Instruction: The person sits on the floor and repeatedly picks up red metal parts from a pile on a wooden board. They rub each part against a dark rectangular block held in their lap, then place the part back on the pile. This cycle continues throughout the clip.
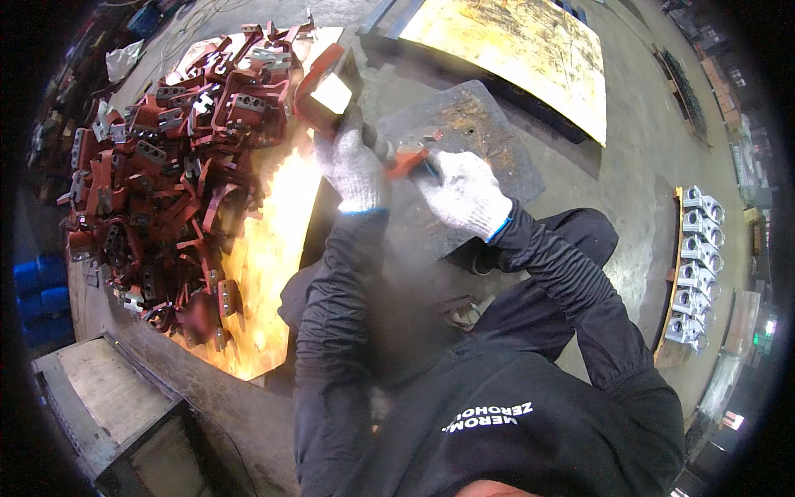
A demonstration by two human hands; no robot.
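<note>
My left hand (355, 163), in a white knitted glove, grips a red-brown painted metal bracket (315, 102) above the gap between a plywood-topped pallet and a dark board. Its flat face shines brightly. An orange-red metal end (407, 163) shows between the two hands; whether it belongs to the same bracket is hidden by the left fingers. My right hand (464, 191), gloved alike, has its fingers closed at that end. A thin blue edge shows by the right fingertips, too small to name. Many similar brackets (168, 168) lie heaped to the left.
The heap rests on a plywood sheet (273, 298). A worn dark board (463, 124) lies ahead, with a plywood-topped platform (528, 56) beyond. Silver metal castings (697, 267) line a pallet at right. A metal cabinet (115, 391) stands lower left, near blue containers (43, 292).
</note>
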